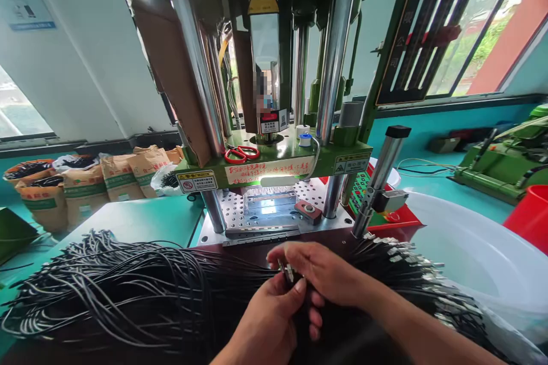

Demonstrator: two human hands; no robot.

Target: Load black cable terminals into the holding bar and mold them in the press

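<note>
One small metal end point(288, 272) is pinched by the left hand point(273, 313) and the right hand point(327, 274), maybe so it is kept still, near the green machine point(329, 154). Black cords point(107, 285) are heaped on both sides of the desk point(252, 252), maybe to be reached easily.

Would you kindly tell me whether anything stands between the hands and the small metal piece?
Nothing visible does: the left hand and right hand are both right at the small metal piece, though their fingers partly hide it.
</note>
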